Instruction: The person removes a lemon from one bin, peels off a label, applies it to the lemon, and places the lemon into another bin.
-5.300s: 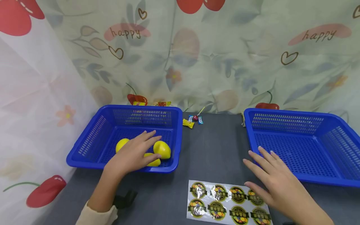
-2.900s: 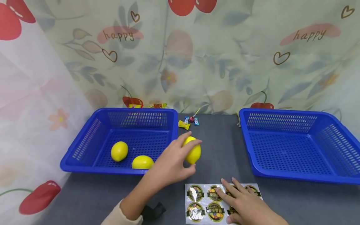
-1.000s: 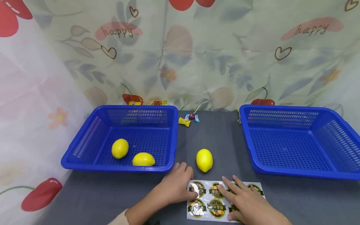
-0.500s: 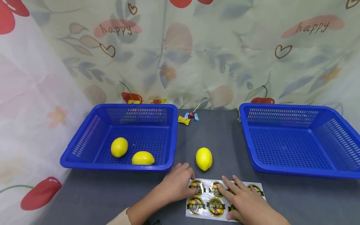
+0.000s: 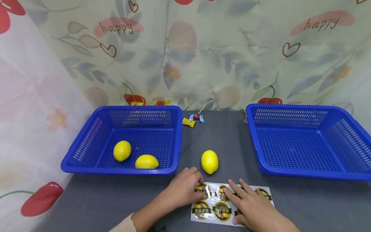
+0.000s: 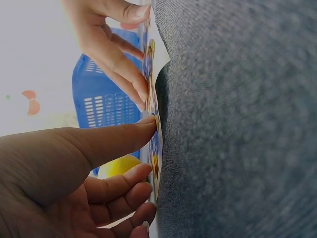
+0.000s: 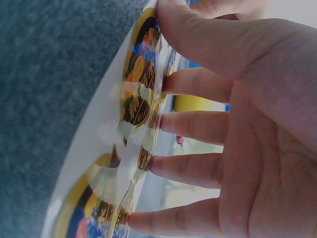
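Observation:
A sheet of round fruit stickers (image 5: 211,217) lies on the dark tabletop before me. At its upper left corner my left hand (image 5: 184,189) pinches the edge, thumb on the face of a sticker, fingers curled beside it. My right hand (image 5: 255,206) presses the sheet down with spread, straight fingers and covers several of the right-hand stickers. In the right wrist view those fingertips (image 7: 161,121) rest on the glossy stickers (image 7: 138,74). Seen from the left wrist, the sheet (image 6: 157,44) bows slightly off the cloth between the hands. Just beyond it sits a lemon (image 5: 209,161).
At left stands a blue basket (image 5: 121,170) with two lemons, one round side up (image 5: 122,150), one lying by the front wall (image 5: 147,161). Another blue basket (image 5: 292,148) is at right. Wrapped candies (image 5: 188,122) and a lollipop (image 5: 196,116) lie near the back curtain (image 5: 208,64).
Earlier my left hand lifted a lemon out of the left basket and set it on the table, then moved to the sticker sheet. The right hand came down onto the sheet and stays there.

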Motion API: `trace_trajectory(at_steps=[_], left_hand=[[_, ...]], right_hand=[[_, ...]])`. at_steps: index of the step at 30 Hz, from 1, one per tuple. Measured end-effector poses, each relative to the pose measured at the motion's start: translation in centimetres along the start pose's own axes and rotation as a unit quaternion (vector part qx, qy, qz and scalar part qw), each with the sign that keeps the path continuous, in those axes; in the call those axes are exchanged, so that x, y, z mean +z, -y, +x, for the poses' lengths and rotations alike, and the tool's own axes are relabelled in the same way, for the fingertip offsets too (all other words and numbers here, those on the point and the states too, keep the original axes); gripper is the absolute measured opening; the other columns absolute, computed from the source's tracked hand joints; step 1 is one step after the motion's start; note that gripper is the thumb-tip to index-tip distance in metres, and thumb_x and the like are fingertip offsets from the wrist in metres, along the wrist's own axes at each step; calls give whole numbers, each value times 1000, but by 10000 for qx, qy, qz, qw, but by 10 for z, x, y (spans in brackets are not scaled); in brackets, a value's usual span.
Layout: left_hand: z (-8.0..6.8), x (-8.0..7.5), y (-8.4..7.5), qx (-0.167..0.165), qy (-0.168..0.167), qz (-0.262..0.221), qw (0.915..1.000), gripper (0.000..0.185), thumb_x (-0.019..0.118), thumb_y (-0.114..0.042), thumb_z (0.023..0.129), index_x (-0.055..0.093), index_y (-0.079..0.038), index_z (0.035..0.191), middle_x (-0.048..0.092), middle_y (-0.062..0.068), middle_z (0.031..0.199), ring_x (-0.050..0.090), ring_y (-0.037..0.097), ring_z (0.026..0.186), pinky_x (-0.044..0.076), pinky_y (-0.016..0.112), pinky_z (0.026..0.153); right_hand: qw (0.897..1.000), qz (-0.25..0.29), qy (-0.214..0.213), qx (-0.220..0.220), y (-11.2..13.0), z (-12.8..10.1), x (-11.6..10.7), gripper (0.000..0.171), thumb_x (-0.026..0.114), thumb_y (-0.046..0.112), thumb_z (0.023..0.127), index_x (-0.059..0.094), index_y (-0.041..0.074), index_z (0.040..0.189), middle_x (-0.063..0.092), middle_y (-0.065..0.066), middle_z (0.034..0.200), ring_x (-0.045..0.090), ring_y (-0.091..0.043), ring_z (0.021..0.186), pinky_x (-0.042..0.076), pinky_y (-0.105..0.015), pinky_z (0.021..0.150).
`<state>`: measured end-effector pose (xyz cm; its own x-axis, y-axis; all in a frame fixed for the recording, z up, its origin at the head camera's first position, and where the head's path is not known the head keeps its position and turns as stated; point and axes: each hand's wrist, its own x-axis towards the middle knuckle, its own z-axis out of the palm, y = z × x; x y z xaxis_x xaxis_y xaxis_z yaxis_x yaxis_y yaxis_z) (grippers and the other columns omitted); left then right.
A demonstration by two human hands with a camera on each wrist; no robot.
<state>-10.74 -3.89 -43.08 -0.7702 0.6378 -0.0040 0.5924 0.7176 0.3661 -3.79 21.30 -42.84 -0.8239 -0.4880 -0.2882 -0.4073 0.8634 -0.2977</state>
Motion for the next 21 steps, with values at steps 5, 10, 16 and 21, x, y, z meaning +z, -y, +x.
trace_trajectory(at_steps=[5,10,16,21], left_hand=[[1,0,1,7,-2,-79,10000,35,88,-37,76,71,-13,95,51,-9,83,46,11,76,41,21,68],[1,0,2,-13,-24,-246,9997,37,89,-34,76,65,-14,95,50,-9,84,45,10,77,41,22,69],[0,1,0,127,-107,-224,9996,35,90,-32,75,60,-19,88,45,-10,83,42,10,76,38,21,67],[0,2,-3,344,-276,53,9990,28,88,-28,77,61,-24,78,43,-10,82,41,11,78,36,22,67]], right_hand=[[10000,-6,25,71,1,1,-1,79,78,48,80,53,14,147,38,-13,157,36,-48,138,43,-73,86],[9999,-93,-25,36,0,2,-1,79,78,49,79,53,15,146,40,-13,156,37,-48,138,43,-72,85],[9999,-120,-57,8,0,1,-1,80,78,50,79,54,15,146,41,-13,155,37,-47,138,43,-73,85],[9999,-102,-44,-16,-1,2,-1,79,78,51,79,54,15,146,41,-13,155,36,-47,138,42,-74,85]])
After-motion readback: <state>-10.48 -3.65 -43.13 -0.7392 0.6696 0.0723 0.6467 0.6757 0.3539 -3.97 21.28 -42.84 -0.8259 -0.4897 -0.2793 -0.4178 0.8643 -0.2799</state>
